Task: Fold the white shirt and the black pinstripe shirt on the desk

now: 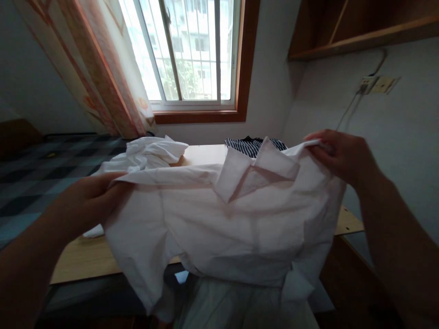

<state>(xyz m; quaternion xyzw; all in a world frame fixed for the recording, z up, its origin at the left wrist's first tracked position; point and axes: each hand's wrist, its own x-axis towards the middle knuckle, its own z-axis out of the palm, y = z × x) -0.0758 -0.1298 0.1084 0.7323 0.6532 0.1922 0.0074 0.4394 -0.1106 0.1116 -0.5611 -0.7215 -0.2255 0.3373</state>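
A white collared shirt (240, 228) hangs stretched between my two hands, in front of a wooden board. My left hand (103, 192) grips its upper edge at the left, fingers closed over the cloth. At the right, my right hand (343, 155) pinches the opposite upper edge near the shoulder. The pointed collar (236, 171) stands up between them, right of the middle, and the sleeves droop at both sides. Behind the shirt, a crumpled white garment (147, 153) lies at the left and a black-and-white striped garment (245, 147) at the back.
A pale wooden board (85, 262) shows below and behind the shirt. To the left is a bed with a checked cover (61, 169). A window (192, 55) and curtain (99, 68) are ahead. A wall shelf (363, 34) and sockets (377, 85) are at right.
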